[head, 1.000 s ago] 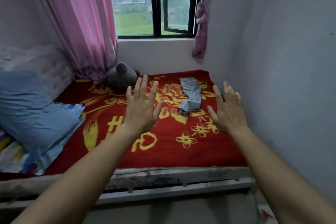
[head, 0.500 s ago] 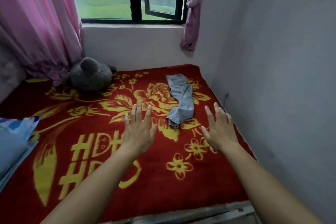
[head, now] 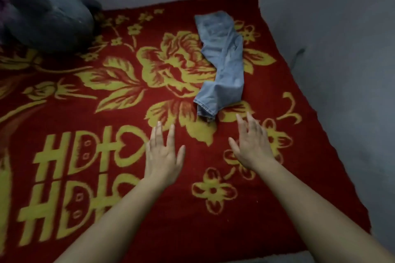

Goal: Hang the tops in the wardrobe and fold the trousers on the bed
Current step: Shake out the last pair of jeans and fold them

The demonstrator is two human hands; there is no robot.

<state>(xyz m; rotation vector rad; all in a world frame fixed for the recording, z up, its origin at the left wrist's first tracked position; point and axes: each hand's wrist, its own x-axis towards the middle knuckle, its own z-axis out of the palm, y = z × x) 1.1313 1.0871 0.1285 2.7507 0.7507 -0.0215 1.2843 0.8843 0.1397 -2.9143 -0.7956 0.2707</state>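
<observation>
A pair of pale blue denim trousers (head: 224, 64) lies bunched in a long strip on the bed's red blanket with yellow flowers (head: 310, 151), towards the grey wall (head: 346, 49). The left hand (head: 163, 156) and right hand (head: 252, 145) reach out above the blanket, fingers straight and spread, holding nothing, the right just short of the trousers' near end. A grey plush toy (head: 47, 19) sits far left.

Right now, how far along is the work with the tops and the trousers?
Done: nothing visibly; the blue trousers lie rumpled and unfolded on the red blanket. In hand: the left hand and right hand reach toward the trousers with straight fingers, the right one closer, neither with a grip on them. Left: folding the trousers; no tops or wardrobe show, so that part cannot be judged.
</observation>
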